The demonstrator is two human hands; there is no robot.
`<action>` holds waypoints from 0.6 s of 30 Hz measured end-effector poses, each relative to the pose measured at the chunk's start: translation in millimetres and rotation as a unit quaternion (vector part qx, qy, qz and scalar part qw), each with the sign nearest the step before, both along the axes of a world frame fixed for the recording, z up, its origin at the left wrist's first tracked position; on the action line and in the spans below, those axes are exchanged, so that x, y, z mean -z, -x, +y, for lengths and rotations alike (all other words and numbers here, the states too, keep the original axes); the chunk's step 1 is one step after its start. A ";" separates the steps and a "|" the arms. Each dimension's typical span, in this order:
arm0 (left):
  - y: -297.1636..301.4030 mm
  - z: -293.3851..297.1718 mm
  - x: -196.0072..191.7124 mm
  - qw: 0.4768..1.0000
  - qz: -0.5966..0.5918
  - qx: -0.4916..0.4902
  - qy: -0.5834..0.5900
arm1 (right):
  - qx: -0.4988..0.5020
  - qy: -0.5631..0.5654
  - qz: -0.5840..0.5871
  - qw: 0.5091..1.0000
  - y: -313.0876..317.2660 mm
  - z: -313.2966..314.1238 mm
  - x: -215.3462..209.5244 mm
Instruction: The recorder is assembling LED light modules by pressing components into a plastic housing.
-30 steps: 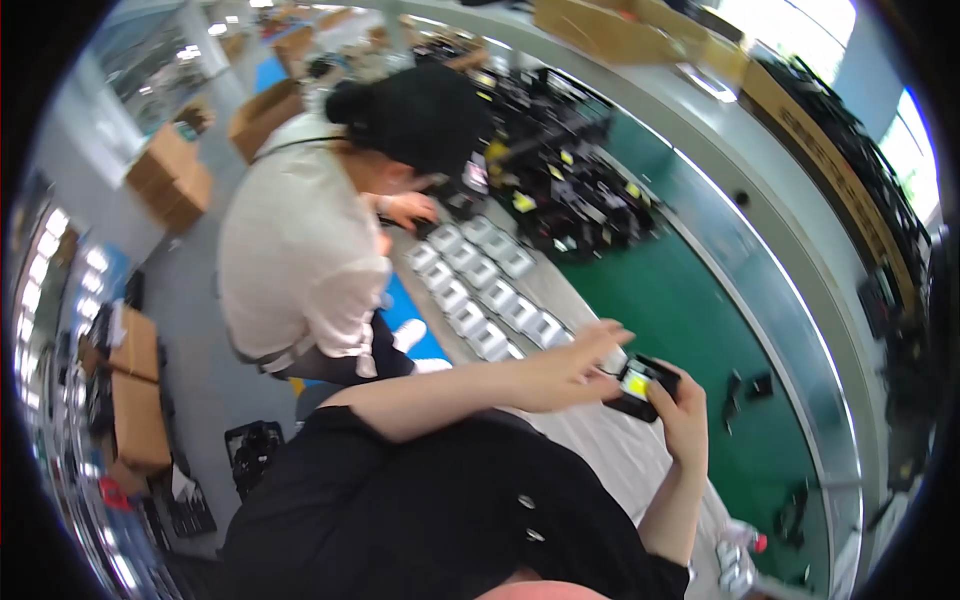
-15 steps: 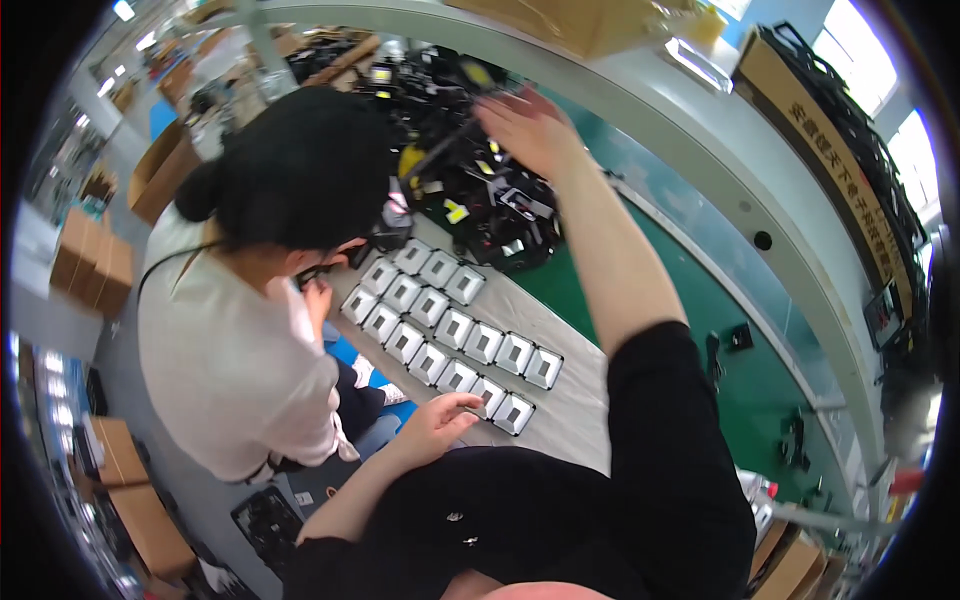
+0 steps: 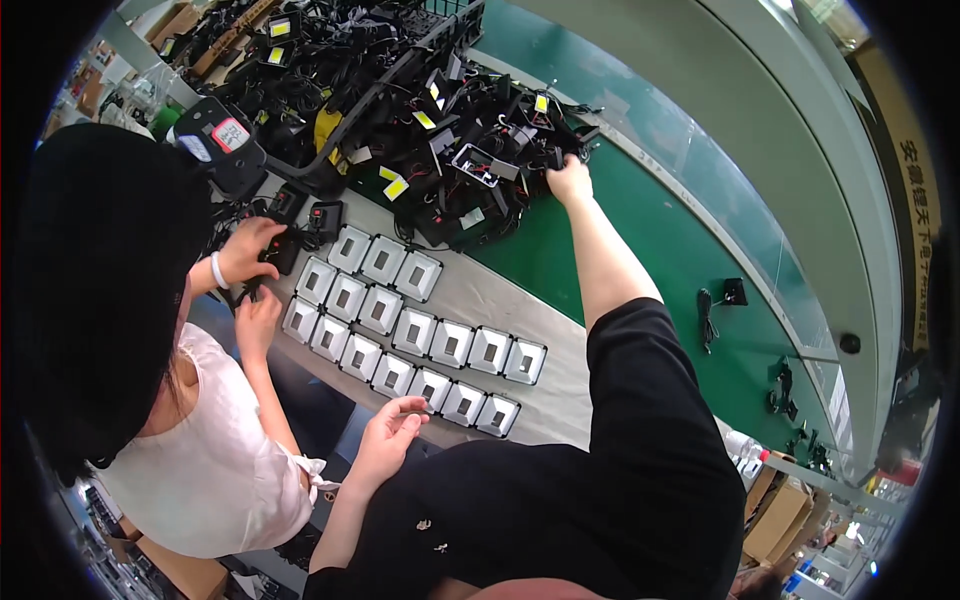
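Observation:
At the right end of a heap of black floodlight parts (image 3: pixel 450 170) with yellow LED panels, my right hand (image 3: pixel 571 182) has its fingers closed about a black floodlight housing (image 3: pixel 556 158); the fingertips are partly hidden. My left hand (image 3: pixel 385 442) hovers by the near edge of the table, loosely curled, thumb and fingers apart, with nothing visible in it. Beside it, silver square reflectors (image 3: pixel 430 388) with dark rectangular openings lie in rows on the grey table cover (image 3: pixel 545 410).
A co-worker (image 3: pixel 200 440) sits at the left, both hands at black parts (image 3: pixel 282 250). Behind the heap stands a black crate (image 3: pixel 370 110). A black cabled lamp (image 3: pixel 735 291) lies on the green mat (image 3: pixel 640 290) at right, below a pale shelf beam (image 3: pixel 760 120).
My right hand has come down from above the heap to its right end. My view has shifted, and the co-worker appears farther left. My left hand remains near the reflectors.

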State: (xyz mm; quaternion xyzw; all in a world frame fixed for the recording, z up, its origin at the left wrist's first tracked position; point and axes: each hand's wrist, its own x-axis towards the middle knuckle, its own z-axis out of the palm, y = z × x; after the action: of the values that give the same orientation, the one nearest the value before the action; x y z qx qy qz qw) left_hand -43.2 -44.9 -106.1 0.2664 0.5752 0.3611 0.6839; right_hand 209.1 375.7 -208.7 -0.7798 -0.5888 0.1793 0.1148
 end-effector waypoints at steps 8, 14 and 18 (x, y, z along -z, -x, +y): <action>-17.1 1.2 -16.6 0.999 0.038 0.015 -0.020 | -0.079 -0.125 0.190 0.971 -45.7 -53.2 -5.4; -54.1 30.4 -52.6 0.994 0.039 0.066 -0.078 | -0.164 -0.282 0.144 0.934 -76.2 -182.3 -119.7; -91.5 46.2 -80.1 0.985 -0.004 0.123 -0.120 | -0.155 -0.380 0.144 0.900 -110.4 -256.1 -181.7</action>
State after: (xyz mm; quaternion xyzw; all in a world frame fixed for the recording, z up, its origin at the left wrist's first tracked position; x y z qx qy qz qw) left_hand 48.2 1.3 -25.9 0.4135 0.4881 0.3419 0.6884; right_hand 319.5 119.6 -27.0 -0.5413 -0.7028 0.0677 0.4566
